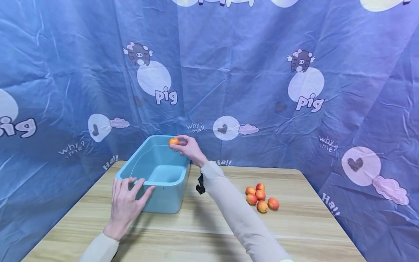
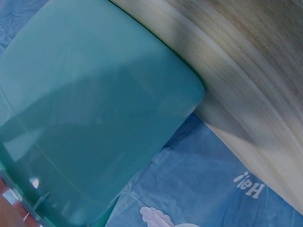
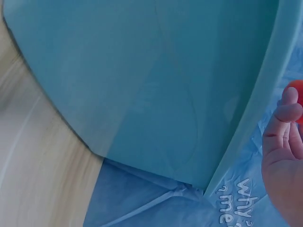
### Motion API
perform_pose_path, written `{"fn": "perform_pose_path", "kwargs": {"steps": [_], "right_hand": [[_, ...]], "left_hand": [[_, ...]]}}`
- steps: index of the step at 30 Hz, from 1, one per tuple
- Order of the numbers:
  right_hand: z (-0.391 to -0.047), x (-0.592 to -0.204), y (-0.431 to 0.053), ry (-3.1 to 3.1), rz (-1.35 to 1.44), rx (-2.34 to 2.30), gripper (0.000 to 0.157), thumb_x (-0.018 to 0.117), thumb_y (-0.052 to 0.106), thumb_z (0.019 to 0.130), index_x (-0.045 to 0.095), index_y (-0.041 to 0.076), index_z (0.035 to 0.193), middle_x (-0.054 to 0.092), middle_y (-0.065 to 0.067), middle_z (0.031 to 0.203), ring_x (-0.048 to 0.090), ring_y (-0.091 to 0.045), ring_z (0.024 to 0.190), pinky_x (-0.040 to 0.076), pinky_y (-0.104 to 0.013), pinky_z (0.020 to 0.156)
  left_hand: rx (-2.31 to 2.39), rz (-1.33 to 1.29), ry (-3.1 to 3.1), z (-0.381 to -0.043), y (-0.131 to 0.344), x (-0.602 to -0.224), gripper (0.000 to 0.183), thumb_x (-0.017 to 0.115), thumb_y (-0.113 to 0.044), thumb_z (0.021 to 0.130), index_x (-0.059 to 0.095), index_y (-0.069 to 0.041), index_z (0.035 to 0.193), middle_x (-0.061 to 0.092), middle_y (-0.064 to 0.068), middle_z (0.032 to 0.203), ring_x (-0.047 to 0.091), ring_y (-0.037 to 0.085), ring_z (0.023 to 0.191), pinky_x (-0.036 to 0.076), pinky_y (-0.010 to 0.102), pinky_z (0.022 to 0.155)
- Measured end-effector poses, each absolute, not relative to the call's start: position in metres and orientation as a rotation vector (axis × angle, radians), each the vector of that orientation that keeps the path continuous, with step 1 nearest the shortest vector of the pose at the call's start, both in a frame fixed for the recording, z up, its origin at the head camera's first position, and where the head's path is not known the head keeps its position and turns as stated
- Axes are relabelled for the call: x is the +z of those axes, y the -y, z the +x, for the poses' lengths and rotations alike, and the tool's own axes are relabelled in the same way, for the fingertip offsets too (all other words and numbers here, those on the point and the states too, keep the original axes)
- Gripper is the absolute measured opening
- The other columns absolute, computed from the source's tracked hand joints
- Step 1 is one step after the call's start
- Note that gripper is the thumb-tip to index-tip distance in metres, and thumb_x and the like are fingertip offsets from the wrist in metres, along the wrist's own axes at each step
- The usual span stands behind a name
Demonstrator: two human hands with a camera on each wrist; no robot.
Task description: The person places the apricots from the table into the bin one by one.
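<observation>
A light-blue plastic bin with an open top stands on the left part of the table. My right hand pinches an orange-red apricot between thumb and fingers, above the bin's far right rim. In the right wrist view, the right hand and part of the apricot show at the right edge, beside the bin wall. My left hand holds the bin's near left corner, its fingers bent at the rim and its thumb on the outer side. Only a sliver of that hand shows in the left wrist view.
Several more apricots lie clustered on the wooden table, right of the right forearm. A blue curtain with pig prints hangs close behind the table and along both sides. A black strap piece dangles from the right wrist.
</observation>
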State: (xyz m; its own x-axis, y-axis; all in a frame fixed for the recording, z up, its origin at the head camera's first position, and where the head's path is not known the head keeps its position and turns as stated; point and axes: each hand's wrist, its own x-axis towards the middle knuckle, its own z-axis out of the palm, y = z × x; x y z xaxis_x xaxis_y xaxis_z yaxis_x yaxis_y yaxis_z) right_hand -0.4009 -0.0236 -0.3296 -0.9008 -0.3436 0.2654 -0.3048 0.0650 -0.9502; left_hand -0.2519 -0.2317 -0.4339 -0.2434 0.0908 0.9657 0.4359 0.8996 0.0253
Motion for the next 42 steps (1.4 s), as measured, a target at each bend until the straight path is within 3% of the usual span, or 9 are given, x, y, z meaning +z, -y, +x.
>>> {"fn": "perform_pose_path", "kwargs": {"steps": [2, 6, 8, 16, 19, 33, 40, 42], "right_hand": [[-0.399, -0.327, 0.027, -2.291, -0.666, -1.99, 0.04, 0.075, 0.017, 0.087, 0.062, 0.006, 0.123, 0.073, -0.017, 0.107, 0.066, -0.012, 0.072, 0.049, -0.024, 0.057], [-0.401, -0.33, 0.033, -2.296, -0.625, -2.002, 0.037, 0.077, 0.013, 0.085, 0.064, 0.005, 0.119, 0.073, -0.019, 0.104, 0.071, -0.032, 0.082, 0.049, -0.024, 0.055], [-0.405, -0.336, 0.037, -2.31, -0.618, -2.014, 0.035, 0.077, 0.014, 0.084, 0.065, 0.006, 0.116, 0.074, -0.016, 0.1, 0.071, -0.036, 0.087, 0.05, -0.024, 0.055], [-0.404, -0.344, 0.042, -2.441, -0.529, -1.948, 0.034, 0.079, 0.013, 0.082, 0.066, 0.008, 0.113, 0.075, -0.013, 0.093, 0.066, -0.013, 0.062, 0.048, -0.022, 0.05], [-0.404, -0.343, 0.044, -2.499, -0.525, -1.895, 0.033, 0.079, 0.012, 0.082, 0.067, 0.007, 0.112, 0.075, -0.013, 0.09, 0.065, -0.011, 0.059, 0.046, -0.021, 0.048], [-0.403, -0.342, 0.049, -2.585, -0.494, -1.715, 0.034, 0.079, 0.011, 0.082, 0.068, 0.007, 0.114, 0.074, -0.011, 0.089, 0.073, -0.022, 0.071, 0.051, -0.023, 0.051], [-0.404, -0.344, 0.049, -2.466, -0.525, -1.893, 0.039, 0.074, 0.005, 0.086, 0.062, 0.002, 0.123, 0.07, -0.021, 0.107, 0.074, -0.03, 0.081, 0.061, -0.037, 0.07], [-0.405, -0.345, 0.049, -2.439, -0.525, -1.922, 0.041, 0.072, 0.005, 0.088, 0.06, 0.002, 0.127, 0.068, -0.023, 0.114, 0.073, -0.033, 0.088, 0.061, -0.036, 0.072]], "left_hand": [[-0.341, -0.396, 1.798, -0.252, 0.231, -0.434, 0.057, 0.059, -0.06, 0.089, 0.072, -0.004, 0.096, 0.061, 0.024, 0.094, 0.053, 0.043, 0.088, 0.032, 0.074, 0.097], [-0.346, -0.399, 1.8, -0.252, 0.231, -0.435, 0.057, 0.059, -0.059, 0.089, 0.072, -0.004, 0.096, 0.061, 0.024, 0.094, 0.053, 0.042, 0.088, 0.032, 0.074, 0.097], [-0.347, -0.395, 1.805, -0.251, 0.231, -0.435, 0.057, 0.059, -0.06, 0.09, 0.072, -0.004, 0.096, 0.061, 0.024, 0.094, 0.053, 0.042, 0.088, 0.032, 0.074, 0.097], [-0.347, -0.401, 1.796, -0.251, 0.231, -0.435, 0.058, 0.057, -0.061, 0.09, 0.072, -0.005, 0.096, 0.061, 0.024, 0.095, 0.054, 0.042, 0.089, 0.032, 0.074, 0.097], [-0.342, -0.405, 1.802, -0.251, 0.232, -0.434, 0.057, 0.059, -0.059, 0.09, 0.072, -0.004, 0.097, 0.061, 0.024, 0.095, 0.053, 0.042, 0.089, 0.032, 0.074, 0.097], [-0.331, -0.394, 1.886, -0.248, 0.234, -0.437, 0.056, 0.059, -0.057, 0.09, 0.071, -0.003, 0.1, 0.06, 0.025, 0.098, 0.052, 0.043, 0.092, 0.03, 0.075, 0.1], [-0.331, -0.404, 1.86, -0.25, 0.235, -0.436, 0.057, 0.06, -0.058, 0.09, 0.072, -0.004, 0.1, 0.06, 0.025, 0.097, 0.052, 0.042, 0.09, 0.031, 0.073, 0.099], [-0.326, -0.403, 1.87, -0.25, 0.236, -0.436, 0.057, 0.059, -0.059, 0.09, 0.072, -0.004, 0.1, 0.06, 0.025, 0.097, 0.052, 0.042, 0.091, 0.031, 0.073, 0.099]]}}
